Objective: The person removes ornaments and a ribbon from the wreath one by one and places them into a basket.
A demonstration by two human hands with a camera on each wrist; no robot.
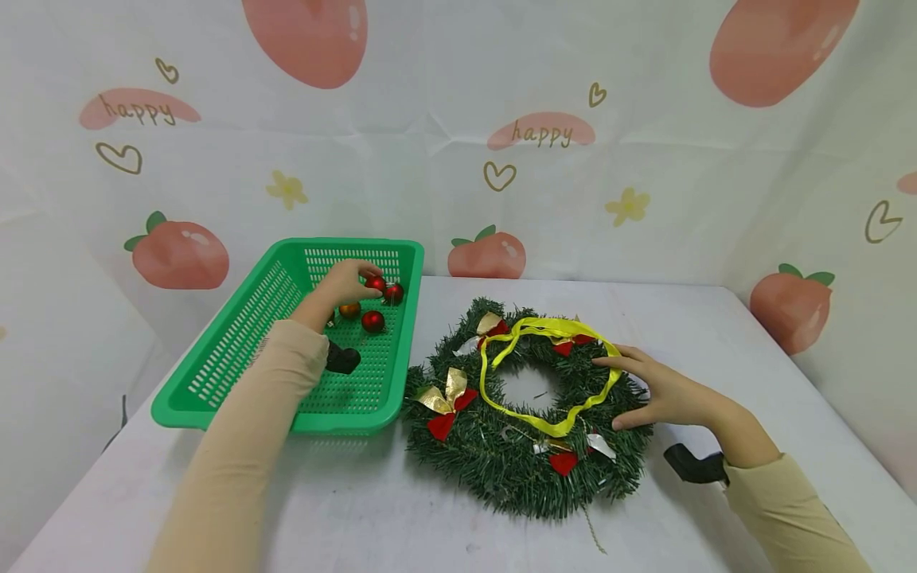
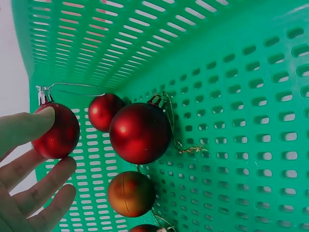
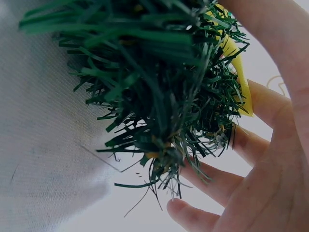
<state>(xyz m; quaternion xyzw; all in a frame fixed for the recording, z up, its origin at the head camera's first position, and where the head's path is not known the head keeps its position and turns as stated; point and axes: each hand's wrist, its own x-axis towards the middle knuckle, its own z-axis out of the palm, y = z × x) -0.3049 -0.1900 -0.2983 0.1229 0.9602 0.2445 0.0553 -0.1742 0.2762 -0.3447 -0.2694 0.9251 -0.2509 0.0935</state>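
Observation:
My left hand (image 1: 342, 285) reaches into the green basket (image 1: 168, 410) and pinches a shiny red Christmas ball (image 2: 60, 133) between thumb and fingers. A silver cap with a thin string tops this ball. Beside it in the basket lie other red balls (image 2: 140, 133) and an orange-gold ball (image 2: 131, 194). At the right edge of the green tinsel wreath (image 1: 466, 454), my right hand (image 1: 666, 391) touches the branches with fingers spread and loosely bent. A yellow ribbon (image 1: 483, 382) lies in a loop on the wreath, its right side near the right fingertips.
The basket stands on the left of the white table (image 1: 358, 509), close to the wreath. Red and gold bows (image 1: 447, 398) decorate the wreath. A thin string (image 1: 593, 529) trails from its front edge. Behind the table hangs a printed white cloth (image 1: 430, 183).

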